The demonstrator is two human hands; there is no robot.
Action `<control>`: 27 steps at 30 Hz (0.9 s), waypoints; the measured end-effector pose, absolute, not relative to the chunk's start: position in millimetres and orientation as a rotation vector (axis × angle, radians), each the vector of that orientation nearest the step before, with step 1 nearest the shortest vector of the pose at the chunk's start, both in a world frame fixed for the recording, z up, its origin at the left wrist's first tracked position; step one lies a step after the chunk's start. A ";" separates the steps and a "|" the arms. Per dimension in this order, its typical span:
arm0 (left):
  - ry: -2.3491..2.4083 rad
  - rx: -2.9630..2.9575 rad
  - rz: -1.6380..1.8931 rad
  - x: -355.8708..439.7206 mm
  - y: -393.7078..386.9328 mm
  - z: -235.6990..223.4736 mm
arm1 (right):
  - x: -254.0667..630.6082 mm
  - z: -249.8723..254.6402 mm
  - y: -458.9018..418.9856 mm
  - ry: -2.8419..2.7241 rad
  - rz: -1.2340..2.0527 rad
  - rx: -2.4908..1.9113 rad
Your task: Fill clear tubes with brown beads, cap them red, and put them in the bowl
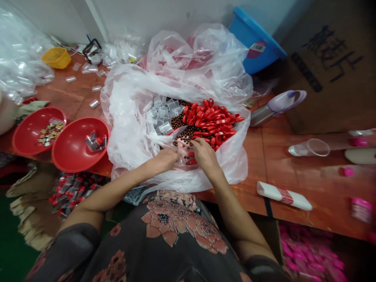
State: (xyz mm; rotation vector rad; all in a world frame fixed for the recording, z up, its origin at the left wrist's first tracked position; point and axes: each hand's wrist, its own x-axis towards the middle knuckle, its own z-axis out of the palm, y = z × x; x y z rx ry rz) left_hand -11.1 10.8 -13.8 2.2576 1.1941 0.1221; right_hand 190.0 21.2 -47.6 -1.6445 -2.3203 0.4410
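Head view: left hand (166,160) and right hand (205,154) sit at centre frame inside a white plastic sack (126,117); their fingers (196,143) are curled, tips close together, any hold not confirmed; a band of brown beads (183,133) lies just up-frame of the fingertips, long axis running up and slightly right; right hand is nearer the red plastic loops (211,121); left hand is nearer the small clear bags (160,115).

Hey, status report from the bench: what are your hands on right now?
Left hand and right hand at the brown beads. Red plastic pieces right beside them. White plastic sheeting bunched around both hands.
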 end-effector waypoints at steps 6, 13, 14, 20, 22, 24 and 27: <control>1.202 2.115 0.052 3.1 24.8 -32.6 | 213.5 -49.7 46.2 -2.374 0.365 -1.746; 1.554 2.014 0.265 17.8 75.3 -33.1 | 220.7 -46.9 30.9 -2.404 0.393 -1.879; 1.586 2.033 0.223 21.8 79.1 -35.5 | 221.5 -47.8 28.4 -2.394 0.400 -1.870; 1.686 1.988 0.267 38.6 90.5 -48.1 | 226.0 -57.5 20.2 -2.304 0.402 -1.815; 1.670 1.904 0.374 42.4 92.1 -52.3 | 227.2 -61.2 18.8 -2.267 0.397 -1.799; 1.673 1.810 0.464 46.2 93.4 -55.5 | 228.5 -64.5 17.6 -2.237 0.395 -1.756; 1.700 1.743 0.510 52.1 96.4 -56.0 | 230.1 -68.4 16.2 -2.215 0.385 -1.681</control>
